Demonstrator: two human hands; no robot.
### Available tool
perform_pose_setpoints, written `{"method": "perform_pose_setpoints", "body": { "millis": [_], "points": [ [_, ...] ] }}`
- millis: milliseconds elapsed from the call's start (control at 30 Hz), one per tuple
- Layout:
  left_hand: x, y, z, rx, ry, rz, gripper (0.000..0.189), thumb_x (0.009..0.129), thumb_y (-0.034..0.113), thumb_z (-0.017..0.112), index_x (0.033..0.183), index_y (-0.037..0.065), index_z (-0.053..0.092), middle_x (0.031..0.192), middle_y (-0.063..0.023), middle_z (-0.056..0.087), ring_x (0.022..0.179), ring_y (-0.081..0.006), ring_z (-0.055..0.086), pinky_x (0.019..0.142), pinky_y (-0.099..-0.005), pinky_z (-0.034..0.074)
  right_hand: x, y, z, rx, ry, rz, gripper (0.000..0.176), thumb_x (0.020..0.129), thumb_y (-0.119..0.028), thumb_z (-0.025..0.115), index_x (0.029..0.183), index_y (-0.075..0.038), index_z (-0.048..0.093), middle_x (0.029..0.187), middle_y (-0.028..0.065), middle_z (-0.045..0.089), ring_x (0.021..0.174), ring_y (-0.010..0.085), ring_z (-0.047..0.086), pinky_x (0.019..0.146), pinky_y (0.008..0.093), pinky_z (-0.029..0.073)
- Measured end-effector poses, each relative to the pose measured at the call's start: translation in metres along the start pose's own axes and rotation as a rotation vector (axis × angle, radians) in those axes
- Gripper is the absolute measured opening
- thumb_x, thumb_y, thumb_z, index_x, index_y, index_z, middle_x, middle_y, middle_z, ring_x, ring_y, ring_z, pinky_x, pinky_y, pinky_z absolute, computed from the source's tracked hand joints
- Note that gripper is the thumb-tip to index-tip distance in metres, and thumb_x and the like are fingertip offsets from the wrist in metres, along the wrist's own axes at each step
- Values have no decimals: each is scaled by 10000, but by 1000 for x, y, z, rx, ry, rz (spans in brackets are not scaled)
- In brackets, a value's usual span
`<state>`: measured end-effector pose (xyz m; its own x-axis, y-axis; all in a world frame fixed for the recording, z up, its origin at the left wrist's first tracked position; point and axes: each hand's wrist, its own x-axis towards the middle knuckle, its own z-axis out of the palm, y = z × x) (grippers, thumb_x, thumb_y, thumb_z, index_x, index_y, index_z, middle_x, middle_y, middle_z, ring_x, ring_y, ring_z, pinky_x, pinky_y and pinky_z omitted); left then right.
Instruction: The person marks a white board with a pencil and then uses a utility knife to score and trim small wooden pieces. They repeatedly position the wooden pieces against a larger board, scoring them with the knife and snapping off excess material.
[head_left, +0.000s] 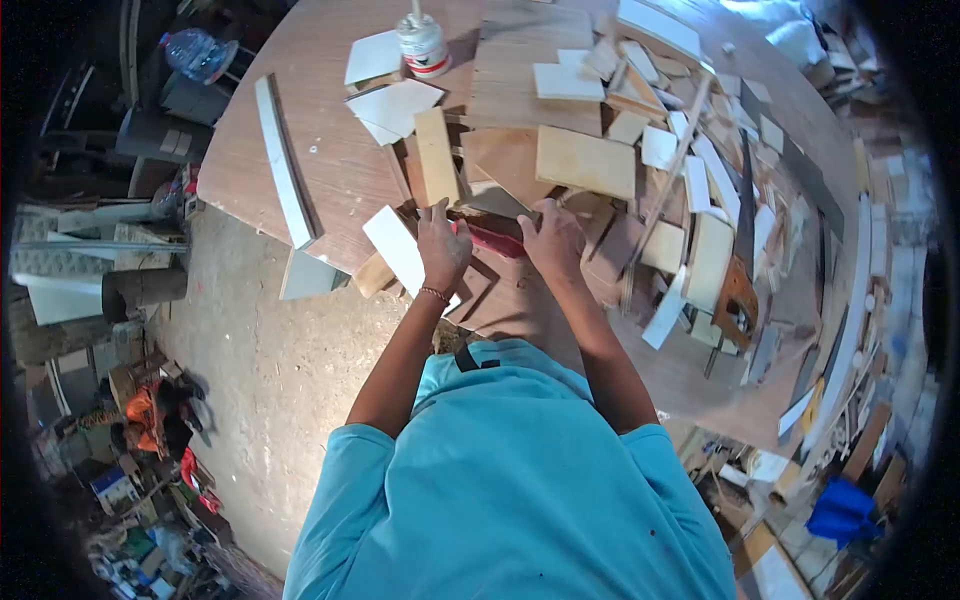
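Red shows between the two hands: through the head camera I make out a narrow red thing [492, 241] on the desk [335, 130], partly covered, and I cannot name it from here. My left hand [443, 248], with a bracelet [434, 294] at its wrist, is at the left end of it, fingers partly bent; whether they grip anything I cannot tell. My right hand [555, 240] is near the other end, thumb turned inward and fingers curled, and again I cannot tell if it grasps something. Just beyond the left fingertips is a pale wood strip [436, 160], and beside that hand a white strip [393, 246] slants past the wrist. Past the right hand lies a pale board [585, 163]. Farther out I see a white tub [424, 48] with a stick in it, white sheets [405, 108] nearer me, and a long white bar [284, 165] off to the left. Over on the right, offcuts pile up around a brown wooden handle [737, 300]. Below, a turquoise shirt [510, 480] fills my view.
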<state>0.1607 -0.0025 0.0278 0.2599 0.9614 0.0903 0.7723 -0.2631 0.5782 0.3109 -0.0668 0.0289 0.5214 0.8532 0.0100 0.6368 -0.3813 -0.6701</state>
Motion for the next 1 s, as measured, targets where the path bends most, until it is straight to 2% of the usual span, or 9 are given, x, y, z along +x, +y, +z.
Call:
{"method": "perform_pose_setpoints", "body": {
  "millis": [100,167,233,300,500,533,767,900,1000],
  "points": [
    [25,-11,-6,52,73,-57,451,685,140,617,1082,-26,480,1003,-243,498,950,-375,480,834,-414,399,17,-26,20,-147,37,-196,245,721,-206,606,912,-60,561,901,117,585,949,282,511,816,432,372],
    [37,-19,-6,229,-4,-104,484,675,151,627,1102,-14,469,1021,-249,491,945,-373,481,819,-411,403,30,-30,39,-394,145,-456,225,712,-175,582,894,-48,552,813,141,600,823,294,566,781,424,412],
    [48,-28,0,71,-223,-144,512,672,183,639,1120,14,457,1036,-234,485,943,-368,477,798,-423,399,44,-20,55,-364,34,-384,207,709,-155,550,875,-32,536,744,163,601,770,308,585,786,424,411],
    [36,-19,12,224,35,155,473,689,176,628,1106,25,464,1019,-214,491,893,-350,500,746,-439,407,45,-22,40,-234,106,-412,171,729,-149,554,846,-28,521,684,181,594,701,331,594,824,429,404],
    [8,63,58,-36,-201,449,402,733,133,576,1102,12,470,967,-205,503,795,-357,523,669,-432,433,12,4,-22,-61,171,-112,182,789,-159,511,907,-21,518,614,123,601,634,305,612,934,539,303],
    [3,78,66,-39,-215,491,402,733,133,576,1102,12,470,967,-205,503,795,-357,523,669,-432,433,2,17,-34,-32,255,-96,153,804,-169,509,869,-31,511,649,147,606,643,314,607,808,483,422],
    [-45,142,119,-129,-623,835,439,734,167,578,1125,11,453,984,-195,508,865,-354,522,705,-420,437,-67,99,-75,-159,538,362,180,788,-233,561,838,-62,539,720,138,596,659,321,588,563,427,450],
    [-71,163,102,68,-712,759,472,694,168,613,1118,40,453,1119,-182,497,990,-358,504,796,-422,429,-110,114,-101,-467,566,756,299,734,-239,621,903,-24,500,991,185,467,926,334,492,743,396,426],
    [-69,150,108,104,-685,789,466,702,171,602,1125,44,455,1144,-176,482,1013,-360,489,812,-429,418,-114,120,-74,-252,527,755,313,724,-196,624,927,-7,481,1013,193,421,959,340,443,803,391,399]
  ]
}}
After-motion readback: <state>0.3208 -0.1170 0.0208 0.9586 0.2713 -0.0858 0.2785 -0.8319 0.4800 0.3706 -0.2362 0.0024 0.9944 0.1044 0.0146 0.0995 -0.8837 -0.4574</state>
